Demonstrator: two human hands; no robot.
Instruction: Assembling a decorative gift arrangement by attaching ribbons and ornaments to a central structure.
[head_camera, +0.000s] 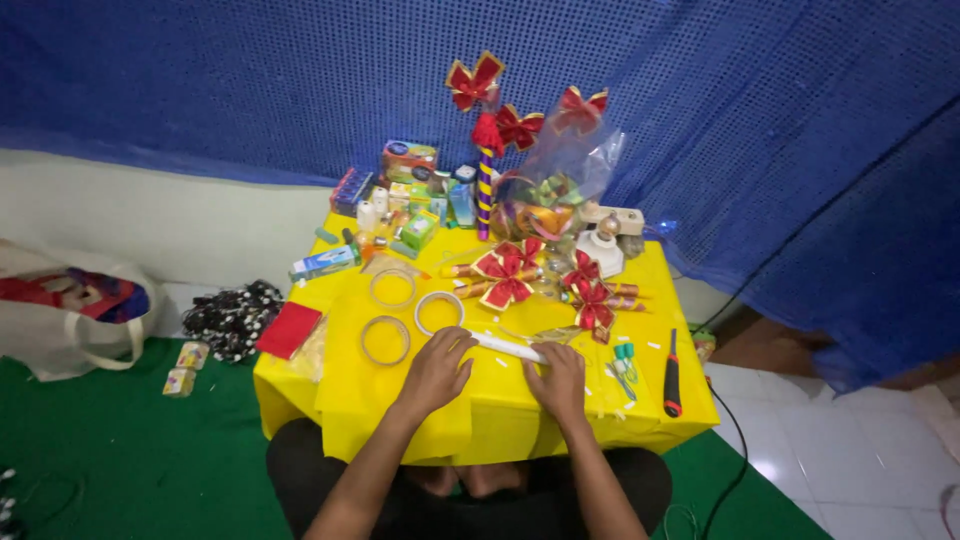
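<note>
On yellow-covered table (400, 400), left hand (437, 368) and right hand (558, 382) both gripping thin white paper-wrapped stick (505, 347), tape rings (385, 340) sitting nearby.

Atop yellow paper-covered table (400, 400): three clear tape rings (392, 288), red-and-gold ribbon bows (506, 272), red flat card (288, 329), black-and-red utility knife (672, 374), green-handled scissors (625, 362). Behind, blue sequined curtain (250, 80). Left, on green floor mat (100, 450), white tote bag (70, 310).

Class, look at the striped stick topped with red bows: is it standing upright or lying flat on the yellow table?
Upright: the striped stick rises vertically from the table's far side.
</note>
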